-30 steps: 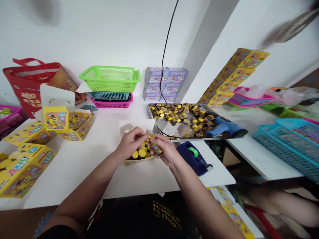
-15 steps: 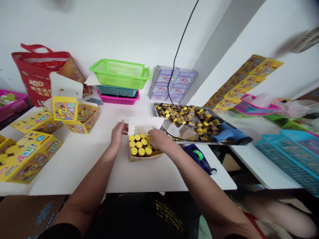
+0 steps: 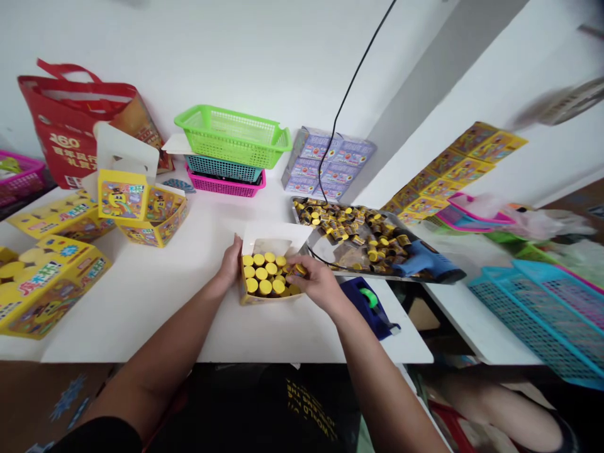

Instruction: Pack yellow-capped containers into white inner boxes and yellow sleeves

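Left hand moved down to the box, and right hand moved over the bottles.
Left hand is open and pressed on the left wall of the yellow card box, which sits at 12 o'clock on the white counter. Right hand is closed, pinching a small bottle at the box's 3 o'clock side, just over the yellow-capped bottles packed inside. A metal tray of more bottles lies at 2 o'clock, and a blue tape dispenser sits at 3 o'clock.
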`<action>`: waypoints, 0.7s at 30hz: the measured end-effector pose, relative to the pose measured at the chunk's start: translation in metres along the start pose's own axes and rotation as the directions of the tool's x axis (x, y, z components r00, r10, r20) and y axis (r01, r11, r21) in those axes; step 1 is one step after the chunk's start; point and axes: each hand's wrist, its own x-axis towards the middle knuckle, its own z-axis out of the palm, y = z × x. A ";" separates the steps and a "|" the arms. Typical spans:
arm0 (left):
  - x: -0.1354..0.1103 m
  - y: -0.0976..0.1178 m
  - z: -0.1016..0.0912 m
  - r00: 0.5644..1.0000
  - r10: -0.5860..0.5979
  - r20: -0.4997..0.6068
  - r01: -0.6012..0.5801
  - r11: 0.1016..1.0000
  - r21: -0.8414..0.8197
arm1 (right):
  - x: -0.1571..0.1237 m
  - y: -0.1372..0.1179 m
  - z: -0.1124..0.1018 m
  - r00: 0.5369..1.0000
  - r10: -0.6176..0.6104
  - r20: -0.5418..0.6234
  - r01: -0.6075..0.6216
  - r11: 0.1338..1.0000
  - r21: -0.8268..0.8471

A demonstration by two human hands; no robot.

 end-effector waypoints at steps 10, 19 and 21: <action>0.010 -0.010 -0.009 0.995 -0.051 -0.082 0.061 0.991 0.123 | 0.007 -0.012 0.032 0.995 0.099 -0.024 -0.100 0.901 -0.422; 0.005 -0.003 -0.005 0.996 -0.051 -0.072 0.059 0.991 0.116 | 0.003 -0.007 0.028 0.991 0.132 -0.005 -0.125 0.928 -0.351; 0.004 -0.003 -0.005 0.998 -0.049 -0.045 0.054 0.993 0.109 | 0.000 -0.014 0.028 0.996 0.090 -0.002 -0.084 0.922 -0.377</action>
